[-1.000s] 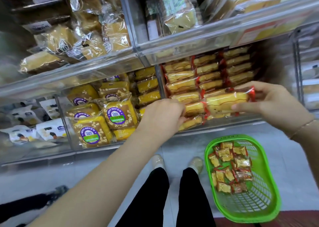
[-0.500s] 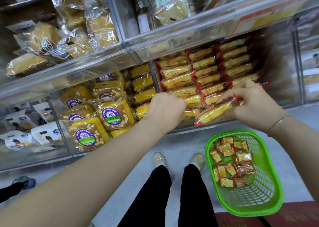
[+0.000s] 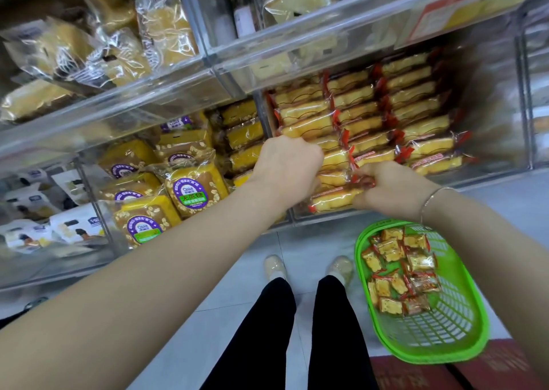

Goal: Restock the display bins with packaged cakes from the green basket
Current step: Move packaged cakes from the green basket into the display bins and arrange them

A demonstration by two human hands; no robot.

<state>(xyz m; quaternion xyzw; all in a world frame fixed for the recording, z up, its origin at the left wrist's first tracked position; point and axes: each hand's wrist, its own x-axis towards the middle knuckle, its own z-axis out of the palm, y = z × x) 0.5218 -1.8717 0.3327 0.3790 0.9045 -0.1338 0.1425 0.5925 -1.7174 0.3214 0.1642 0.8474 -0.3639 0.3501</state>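
The right hand [image 3: 395,192] had brought its cake [image 3: 332,201] down from in front of the bin [image 3: 490,98] to the bin's front row, fingers curled round the red-sealed end; the placing looked nearly done. The left hand [image 3: 289,168], curled over the stacked cakes just left of it, seemed to hold them back, though its grip was hidden. Below the bin, the basket [image 3: 463,351] on the floor held more packets [image 3: 398,271]. The packed rows left little room.
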